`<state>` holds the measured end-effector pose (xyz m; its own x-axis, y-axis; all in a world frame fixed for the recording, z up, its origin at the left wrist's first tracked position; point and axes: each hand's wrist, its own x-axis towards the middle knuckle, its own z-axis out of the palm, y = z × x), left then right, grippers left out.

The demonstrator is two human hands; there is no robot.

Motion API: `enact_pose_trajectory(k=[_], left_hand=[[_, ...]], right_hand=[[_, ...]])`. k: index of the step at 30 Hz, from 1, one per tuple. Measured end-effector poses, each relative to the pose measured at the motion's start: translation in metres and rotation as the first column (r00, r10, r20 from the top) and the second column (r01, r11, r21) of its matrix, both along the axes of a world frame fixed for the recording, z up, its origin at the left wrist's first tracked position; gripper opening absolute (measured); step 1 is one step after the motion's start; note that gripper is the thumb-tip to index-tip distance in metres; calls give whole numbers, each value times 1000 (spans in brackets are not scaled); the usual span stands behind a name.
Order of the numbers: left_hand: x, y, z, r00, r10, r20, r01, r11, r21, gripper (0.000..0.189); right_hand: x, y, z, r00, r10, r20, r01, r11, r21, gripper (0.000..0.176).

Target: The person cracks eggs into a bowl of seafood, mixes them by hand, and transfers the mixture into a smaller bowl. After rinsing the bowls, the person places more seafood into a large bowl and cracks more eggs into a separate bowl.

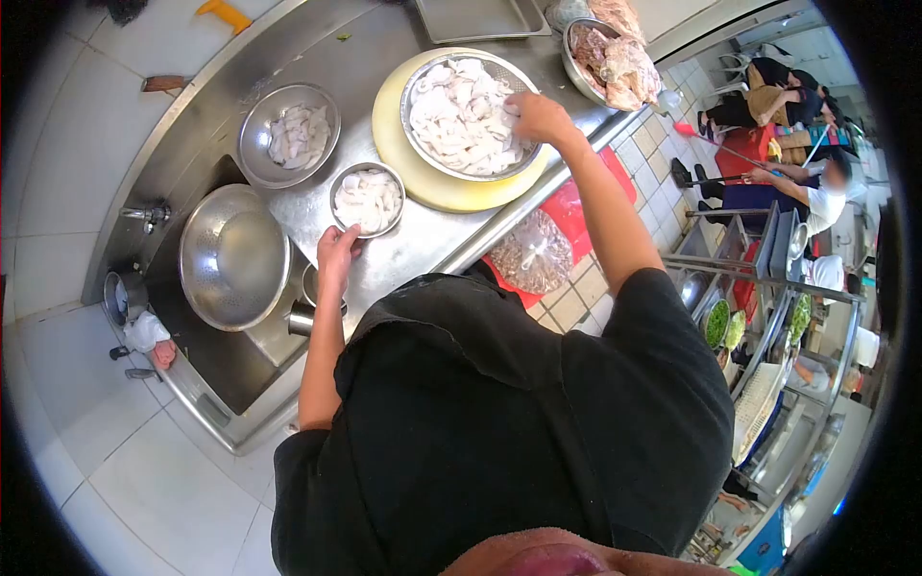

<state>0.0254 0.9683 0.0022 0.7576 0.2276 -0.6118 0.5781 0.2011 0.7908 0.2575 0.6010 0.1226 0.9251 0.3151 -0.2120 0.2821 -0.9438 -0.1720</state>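
Observation:
A small steel bowl (368,200) of pale raw strips stands on the steel counter. My left hand (338,255) pinches its near rim with thumb and fingers. Farther right, a large perforated steel colander (415,123) heaped with the same white strips (464,115) rests on a round yellowish cutting board (389,158). Over the colander's right side, my right hand (543,120) has curled fingers down at the strips; whether a piece is between the fingertips is hidden. Left of the small bowl is a medium steel bowl (252,144), partly filled with pale strips.
A big steel basin (192,259) sits over the sink at left, near a tap (146,214). Raw meat fills a bowl (576,62) at the counter's right end. Below the edge lies a bag of small brown pieces (533,254). People and a metal rack (768,274) are at right.

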Motion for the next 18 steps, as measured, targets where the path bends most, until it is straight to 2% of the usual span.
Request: enact_pose_trajectory(k=[3, 6, 9, 10, 13, 14, 15, 17, 18], left_hand=[[1, -1, 11, 1000, -14, -12, 15, 1000, 17, 23], [1, -1, 2, 1000, -16, 0, 16, 999, 35, 24], [-1, -3, 1, 1000, 0, -5, 0, 999, 35, 25], [-2, -2, -1, 1000, -12, -10, 12, 1000, 25, 24], [-5, -1, -6, 999, -37, -24, 37, 999, -7, 29], [-6, -1, -5, 999, -43, -31, 42, 999, -17, 30], [-6, -1, -4, 998, -50, -37, 49, 998, -26, 32], [-6, -2, -2, 998, -58, -39, 57, 998, -25, 34], [-7, -3, 0, 997, -63, -41, 62, 998, -25, 35]], right_hand=[[-5, 18, 1, 994, 29, -101, -52, 970, -239, 41], [-18, 36, -11, 998, -37, -54, 28, 987, -160, 40], [-26, 39, -12, 986, -99, -131, 92, 994, -56, 40], [-29, 34, -5, 992, -66, -108, 72, 996, 57, 39], [-6, 0, -16, 997, -77, -17, 78, 983, 166, 41], [13, -31, -46, 989, 25, 147, -66, 957, 284, 40], [11, -26, -25, 995, -102, 8, 94, 937, 336, 40], [2, 0, 60, 903, -327, -280, 416, 832, 368, 39], [-1, 6, 79, 905, -322, -278, 413, 823, 390, 37]])
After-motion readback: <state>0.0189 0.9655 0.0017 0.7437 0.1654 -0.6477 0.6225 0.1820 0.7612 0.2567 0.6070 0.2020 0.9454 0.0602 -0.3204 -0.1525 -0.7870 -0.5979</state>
